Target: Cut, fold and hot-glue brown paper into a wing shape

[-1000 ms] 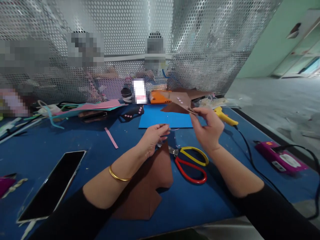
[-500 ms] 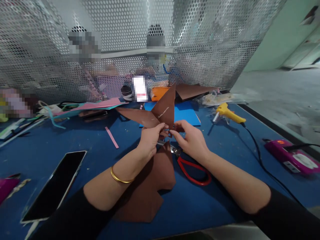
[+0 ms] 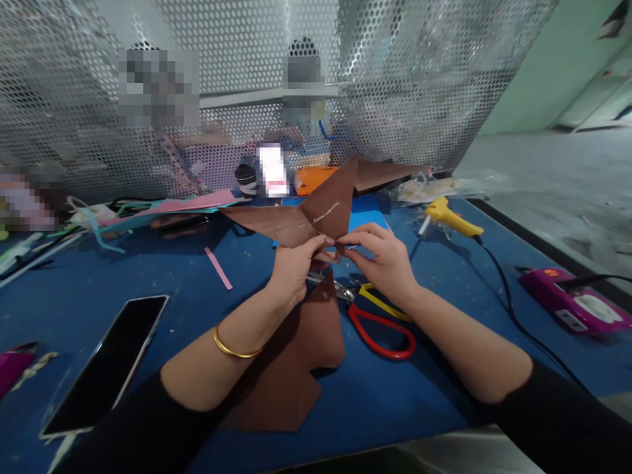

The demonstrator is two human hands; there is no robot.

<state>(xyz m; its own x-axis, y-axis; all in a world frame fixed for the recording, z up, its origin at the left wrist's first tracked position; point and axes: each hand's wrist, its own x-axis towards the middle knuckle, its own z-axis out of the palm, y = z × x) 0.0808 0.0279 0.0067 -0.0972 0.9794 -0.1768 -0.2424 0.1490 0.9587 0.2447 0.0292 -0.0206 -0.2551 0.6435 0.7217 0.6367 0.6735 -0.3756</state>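
Both my hands hold a folded brown paper piece (image 3: pixel 311 214) above the blue table (image 3: pixel 148 276). My left hand (image 3: pixel 293 270), with a gold bangle on its wrist, pinches the piece at its lower middle. My right hand (image 3: pixel 382 260) pinches the same spot from the right. The piece has two pointed flaps, one reaching left and one reaching up. A larger brown sheet (image 3: pixel 291 368) lies flat under my left forearm. Scissors with red and yellow handles (image 3: pixel 380 322) lie just below my right hand.
A black phone (image 3: pixel 106 365) lies at the front left. A yellow glue gun (image 3: pixel 449 217) with a black cord lies right, a magenta device (image 3: pixel 573 306) farther right. A blue sheet (image 3: pixel 368 210), pink and teal strips (image 3: pixel 168 210) and a perforated metal screen (image 3: pixel 395 85) stand behind.
My right hand brought the brown piece down from the upper right to my left hand. Both hands now pinch it together, slightly higher than half a second ago.
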